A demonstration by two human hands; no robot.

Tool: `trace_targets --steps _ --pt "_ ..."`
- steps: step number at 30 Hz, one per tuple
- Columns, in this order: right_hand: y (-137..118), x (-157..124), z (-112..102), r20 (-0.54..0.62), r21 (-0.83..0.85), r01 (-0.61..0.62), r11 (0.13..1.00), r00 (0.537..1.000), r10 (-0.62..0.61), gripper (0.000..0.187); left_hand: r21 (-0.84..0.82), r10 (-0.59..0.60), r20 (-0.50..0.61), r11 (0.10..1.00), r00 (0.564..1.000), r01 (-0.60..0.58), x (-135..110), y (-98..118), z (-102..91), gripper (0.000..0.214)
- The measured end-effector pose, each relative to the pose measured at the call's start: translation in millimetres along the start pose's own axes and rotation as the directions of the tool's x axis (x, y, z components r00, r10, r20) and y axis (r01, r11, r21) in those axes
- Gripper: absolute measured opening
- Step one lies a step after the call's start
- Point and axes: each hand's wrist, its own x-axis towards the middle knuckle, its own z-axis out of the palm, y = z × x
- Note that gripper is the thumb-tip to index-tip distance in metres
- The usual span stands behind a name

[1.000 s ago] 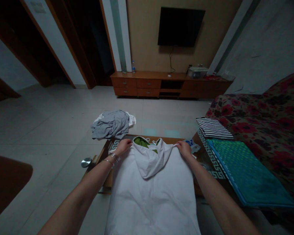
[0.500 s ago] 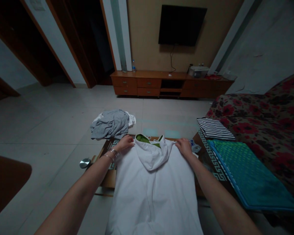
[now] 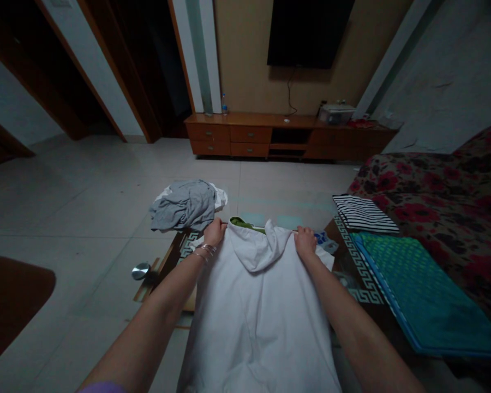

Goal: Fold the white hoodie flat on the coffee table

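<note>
Head view: A person stretches a white hooded garment point(image 3: 257, 305) across a low table point(image 3: 362, 273) with a key-pattern border, the hood lying toward the table's far edge and a strip of green lining showing at its opening. The left hand point(image 3: 215, 232), bracelets point(image 3: 205, 252) at its wrist, pinches the garment's left shoulder near the table's far left corner. The right hand point(image 3: 305, 242) clasps the opposite shoulder, farther right along the table's far side. The garment's lower part runs past the table's near edge; whether the cloth rests on the tabletop cannot be told. Beyond the table's far left corner sits a heap of gray and white clothes point(image 3: 184, 206). Along the table's right side lie a striped cloth point(image 3: 365, 213) and a teal folded piece point(image 3: 429, 300), with a flowered sofa point(image 3: 419, 188) to the table's right.
</note>
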Motion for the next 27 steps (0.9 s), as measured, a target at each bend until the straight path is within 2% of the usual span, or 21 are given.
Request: trace_targets --steps 2,5,8,11,14,16,18,19,20,22,23,24,25,27 --pt "3.4 -15.4 -4.1 -0.063 -0.013 0.020 1.000 0.998 -0.021 0.043 0.022 0.012 0.048 1.000 0.999 -0.013 -5.2 -6.9 -6.9 0.040" --pt "19.1 -56.8 -7.2 -0.174 -0.001 0.175 0.985 0.969 -0.173 0.045 0.046 0.013 0.179 0.999 0.984 -0.022 -13.6 -31.2 -26.8 0.037" --pt "44.2 -109.9 -5.5 -0.141 0.039 0.334 0.942 0.935 -0.325 0.037 0.071 -0.024 0.279 0.997 0.960 0.004 -26.2 -61.3 -51.5 0.023" --pt "69.8 -155.8 -9.3 -0.078 0.080 0.307 0.948 0.950 -0.301 0.036 0.103 -0.083 0.237 0.993 0.968 0.060 -44.6 -80.5 -70.8 0.015" --pt "87.3 -195.8 -28.0 -0.053 0.132 0.184 0.974 0.983 -0.178 0.039 0.118 -0.129 0.094 0.986 0.987 0.118 -74.6 -79.5 -77.5 0.023" --pt "92.4 -229.3 -48.4 -0.050 0.204 0.127 0.971 0.992 -0.119 0.037 0.099 -0.090 0.040 0.991 0.995 0.086 -109.1 -68.8 -75.3 0.027" --pt "91.4 -273.0 -72.1 -0.016 0.343 0.122 0.931 0.992 -0.124 0.031 0.035 0.060 0.083 0.997 0.995 -0.063 -160.0 -54.3 -70.8 0.026" --pt "88.6 -298.3 -83.9 0.023 0.430 0.133 0.893 0.987 -0.158 0.028 -0.040 0.210 0.145 0.978 0.967 -0.207 -191.1 -47.1 -68.4 0.027" --pt "84.3 -324.9 -94.9 0.074 0.515 0.146 0.845 0.974 -0.213 0.026 -0.115 0.330 0.225 0.943 0.917 -0.311 -224.7 -40.4 -66.4 0.029" --pt "72.6 -377.6 -111.9 0.171 0.630 0.171 0.758 0.921 -0.351 0.022 -0.227 0.476 0.370 0.879 0.798 -0.419 -293.4 -30.3 -62.9 0.031" --pt "66.3 -401.6 -116.9 0.204 0.648 0.192 0.737 0.889 -0.410 0.025 -0.258 0.519 0.403 0.854 0.754 -0.451 -325.3 -27.1 -61.1 0.031" --pt "60.7 -422.8 -119.4 0.229 0.645 0.211 0.734 0.863 -0.450 0.031 -0.259 0.538 0.422 0.843 0.730 -0.471 -353.8 -25.3 -58.9 0.034" --pt "56.3 -440.8 -119.3 0.253 0.623 0.226 0.749 0.848 -0.467 0.038 -0.240 0.535 0.431 0.844 0.727 -0.479 -377.9 -24.6 -56.5 0.037" --pt "54.2 -466.4 -113.3 0.298 0.541 0.229 0.809 0.848 -0.439 0.046 -0.146 0.472 0.438 0.877 0.765 -0.458 -412.8 -26.8 -51.1 0.037"
